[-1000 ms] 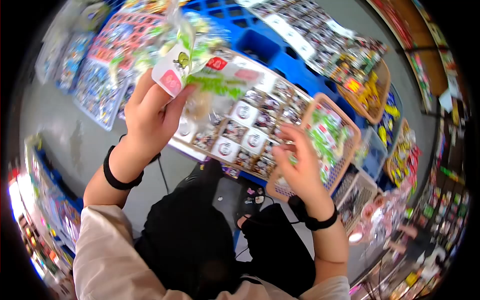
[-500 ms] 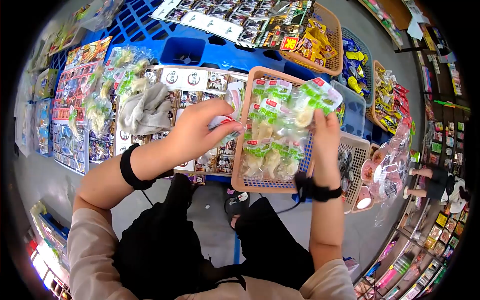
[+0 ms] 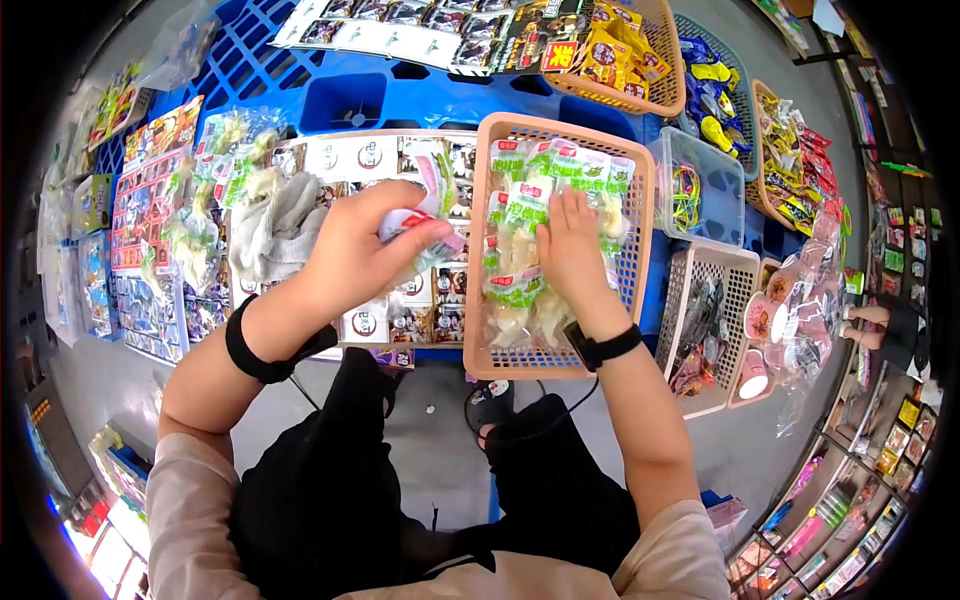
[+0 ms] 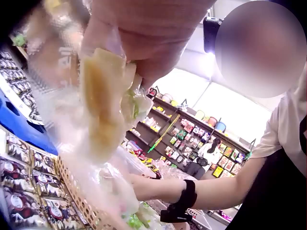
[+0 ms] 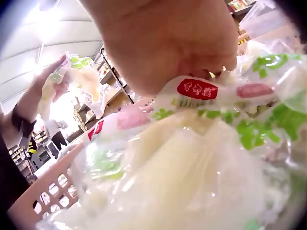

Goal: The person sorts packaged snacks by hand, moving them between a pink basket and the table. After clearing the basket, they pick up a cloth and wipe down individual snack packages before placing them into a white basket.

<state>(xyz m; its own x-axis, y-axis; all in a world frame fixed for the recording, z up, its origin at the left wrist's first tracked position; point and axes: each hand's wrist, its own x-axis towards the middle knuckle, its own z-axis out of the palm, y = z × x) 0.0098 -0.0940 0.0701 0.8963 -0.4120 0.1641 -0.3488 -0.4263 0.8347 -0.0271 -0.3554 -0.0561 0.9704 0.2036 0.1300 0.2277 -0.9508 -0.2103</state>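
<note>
My left hand (image 3: 365,245) pinches the top of a clear snack packet (image 4: 103,96) with pale food inside and a red and green printed label. It is held up just left of a peach plastic basket (image 3: 476,300). Inside that basket lie several similar green-labelled packets (image 3: 515,285). On top of them rests my right hand (image 3: 575,245), its fingers fairly straight and pointing away from me. Close in the right wrist view, a packet with a red logo (image 5: 192,143) lies under that hand.
Flat boxes of dark printed packs (image 3: 410,325) lie under the left hand. A grey cloth (image 3: 285,230) and more green-labelled packets (image 3: 195,225) sit further left. Right of the basket are a clear box (image 3: 715,215) and a pale basket (image 3: 740,262). Blue crates (image 3: 270,75) support the goods.
My left hand has kept hold of a packet as it came from the left toward the basket. My right hand gripped a packet over the basket and now lies on the packets inside.
</note>
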